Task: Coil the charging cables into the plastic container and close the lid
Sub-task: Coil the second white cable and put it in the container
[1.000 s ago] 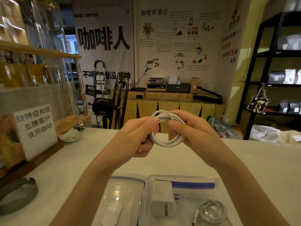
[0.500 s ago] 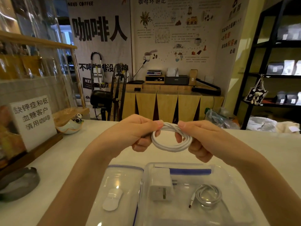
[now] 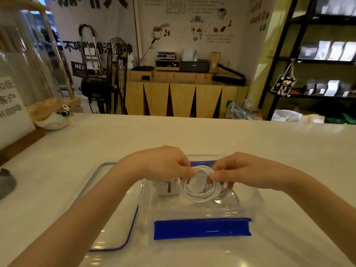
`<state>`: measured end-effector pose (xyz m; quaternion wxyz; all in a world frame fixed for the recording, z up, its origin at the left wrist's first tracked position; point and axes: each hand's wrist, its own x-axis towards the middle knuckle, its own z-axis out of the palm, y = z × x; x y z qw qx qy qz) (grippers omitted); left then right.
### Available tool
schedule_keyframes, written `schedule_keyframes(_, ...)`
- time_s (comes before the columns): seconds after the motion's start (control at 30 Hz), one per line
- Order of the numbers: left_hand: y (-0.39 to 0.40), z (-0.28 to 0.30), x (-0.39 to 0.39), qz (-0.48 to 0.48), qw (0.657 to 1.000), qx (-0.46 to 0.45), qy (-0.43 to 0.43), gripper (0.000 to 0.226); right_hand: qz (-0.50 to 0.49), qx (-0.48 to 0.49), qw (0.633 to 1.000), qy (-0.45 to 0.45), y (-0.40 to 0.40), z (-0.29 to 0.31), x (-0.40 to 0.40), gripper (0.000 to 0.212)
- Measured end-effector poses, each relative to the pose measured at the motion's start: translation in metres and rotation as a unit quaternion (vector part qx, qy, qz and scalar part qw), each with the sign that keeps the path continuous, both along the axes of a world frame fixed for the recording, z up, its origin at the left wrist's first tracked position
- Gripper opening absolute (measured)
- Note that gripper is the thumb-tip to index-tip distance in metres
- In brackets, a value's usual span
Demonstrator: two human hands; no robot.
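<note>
Two bare hands held a coiled white cable over an open clear plastic container on a pale counter.

The second, smaller cable could not be made out — the coil and the right hand point(image 3: 248, 175) covered that part of the container point(image 3: 248, 195), and the picture was soft with motion blur. The left hand point(image 3: 163, 163) pinched the coiled cable point(image 3: 202, 191) at its upper left edge, the right hand pinched its upper right edge, both forearms reaching in from the bottom corners. The coil hung just above the container floor, beside a white charger plug point(image 3: 167, 187) — half hidden under the left hand. The lid point(image 3: 107, 209) lay flat to the left, its near corner cut off by the left forearm.
</note>
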<state>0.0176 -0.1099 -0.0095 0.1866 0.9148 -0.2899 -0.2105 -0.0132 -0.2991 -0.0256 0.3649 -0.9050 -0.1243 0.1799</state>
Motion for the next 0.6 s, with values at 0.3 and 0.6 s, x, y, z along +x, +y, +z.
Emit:
schedule_keyframes(0.3,0.0,-0.017,-0.023,0.066,0.995,0.022,-0.075,0.016,-0.016,-0.014,0.999,0.027,0.015,-0.008,0.002,0.018)
schedule_keyframes(0.6,-0.005,-0.037,-0.026,0.058,0.981,0.116,-0.147,0.02,-0.006,-0.082,0.997,-0.006,0.036,-0.024,0.012,0.012)
